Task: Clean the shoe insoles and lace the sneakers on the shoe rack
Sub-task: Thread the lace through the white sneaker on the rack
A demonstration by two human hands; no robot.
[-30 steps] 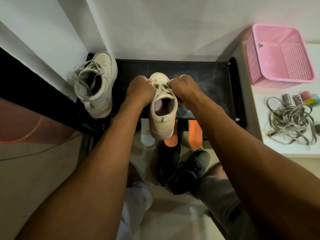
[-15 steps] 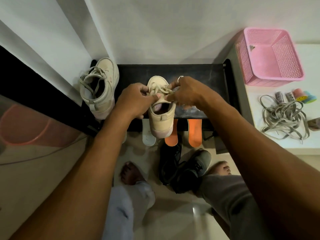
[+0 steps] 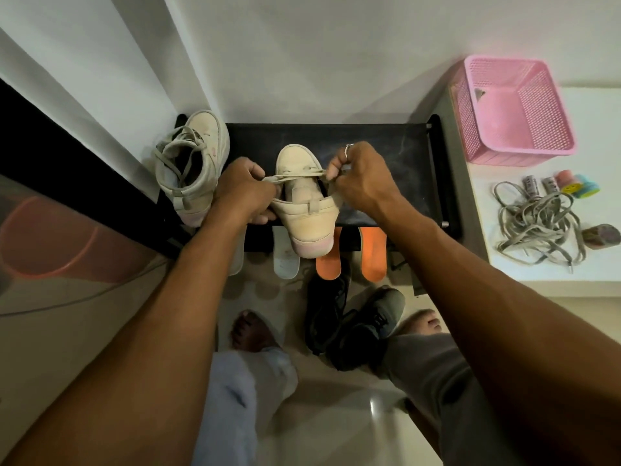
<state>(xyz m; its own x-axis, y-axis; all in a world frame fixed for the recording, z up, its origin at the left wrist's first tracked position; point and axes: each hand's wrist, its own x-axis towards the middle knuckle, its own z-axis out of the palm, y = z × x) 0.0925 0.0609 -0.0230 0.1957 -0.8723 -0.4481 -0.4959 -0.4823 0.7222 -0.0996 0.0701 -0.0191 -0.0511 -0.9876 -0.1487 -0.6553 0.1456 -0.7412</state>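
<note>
A beige sneaker stands on the black shoe rack, toe towards the wall, heel over the front edge. Its pale lace runs taut across the front eyelets. My left hand pinches the lace's left end beside the shoe. My right hand, a ring on one finger, pinches the right end. A second beige sneaker, laced, stands at the rack's left end. Two white insoles and two orange insoles stick out from the shelf below.
A pair of dark sneakers lies on the floor between my bare feet. On the white surface to the right stand a pink basket, a heap of grey laces and some small rolls. White walls close the back and left.
My hands have moved apart from the shoe's tongue, drawing the lace ends out sideways until the lace is taut. The view has shifted slightly.
</note>
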